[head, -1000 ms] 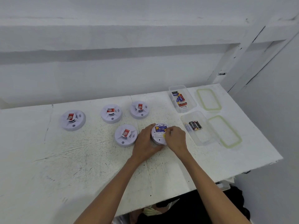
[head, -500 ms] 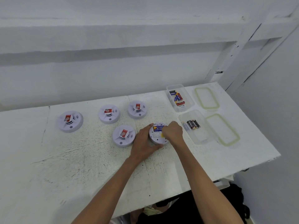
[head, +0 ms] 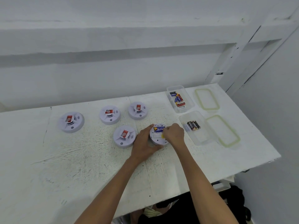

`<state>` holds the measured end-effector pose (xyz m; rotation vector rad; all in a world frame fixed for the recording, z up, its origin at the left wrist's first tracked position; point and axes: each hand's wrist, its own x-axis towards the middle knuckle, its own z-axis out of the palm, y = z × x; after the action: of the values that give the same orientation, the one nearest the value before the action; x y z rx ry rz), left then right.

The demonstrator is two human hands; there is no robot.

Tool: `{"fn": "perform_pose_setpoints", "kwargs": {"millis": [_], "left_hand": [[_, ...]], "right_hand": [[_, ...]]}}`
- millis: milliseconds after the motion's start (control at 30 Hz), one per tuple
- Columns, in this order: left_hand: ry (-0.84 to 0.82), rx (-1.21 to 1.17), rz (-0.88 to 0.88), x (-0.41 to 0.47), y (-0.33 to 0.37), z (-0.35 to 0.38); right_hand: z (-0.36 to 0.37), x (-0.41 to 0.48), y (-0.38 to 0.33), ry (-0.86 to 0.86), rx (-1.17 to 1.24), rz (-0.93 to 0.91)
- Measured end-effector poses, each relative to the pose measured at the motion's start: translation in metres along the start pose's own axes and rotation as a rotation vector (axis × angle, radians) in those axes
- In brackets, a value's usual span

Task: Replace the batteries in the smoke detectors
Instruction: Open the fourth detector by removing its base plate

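A white smoke detector point(head: 157, 136) lies upside down on the table, its battery bay showing blue batteries point(head: 158, 128). My left hand point(head: 143, 142) cups its left side and holds it. My right hand point(head: 174, 134) rests on its right half, fingertips pinched at the blue batteries; whether they grip one I cannot tell. Several other detectors sit face up with red stickers: one just left point(head: 124, 136), two behind point(head: 110, 114) point(head: 138, 110), one far left point(head: 70, 121).
Two clear plastic tubs stand to the right: the near tub point(head: 200, 136) holds black batteries point(head: 193, 125), the far tub point(head: 188, 101) holds blue and red batteries point(head: 178, 99). Their lids point(head: 207, 99) point(head: 224, 130) lie beside them. The table edge point(head: 242, 171) runs close on the right.
My right hand has slid left across the detector's top, from its right rim to the battery bay. The camera view shifted slightly. The left hand stayed put.
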<state>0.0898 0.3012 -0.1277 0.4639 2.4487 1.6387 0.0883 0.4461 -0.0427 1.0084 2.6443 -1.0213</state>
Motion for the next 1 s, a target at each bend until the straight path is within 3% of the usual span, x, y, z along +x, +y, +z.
{"fn": "perform_pose_setpoints", "kwargs": {"millis": [467,600,800,1000], "left_hand": [[-0.001,0.043,0.039,0.001,0.005,-0.001],[0.034,0.090,0.025,0.002,0.009,0.000],[-0.031,0.190,0.047,0.014,0.014,-0.002],[0.007,0.250,0.128,0.007,0.004,-0.001]], "right_hand": [[0.002,-0.008,0.025,0.095,-0.054,-0.270],[-0.004,-0.005,0.033,0.136,0.047,-0.363],[-0.037,0.001,0.042,0.281,0.144,-0.402],[-0.069,0.013,0.059,0.459,0.327,-0.289]]}}
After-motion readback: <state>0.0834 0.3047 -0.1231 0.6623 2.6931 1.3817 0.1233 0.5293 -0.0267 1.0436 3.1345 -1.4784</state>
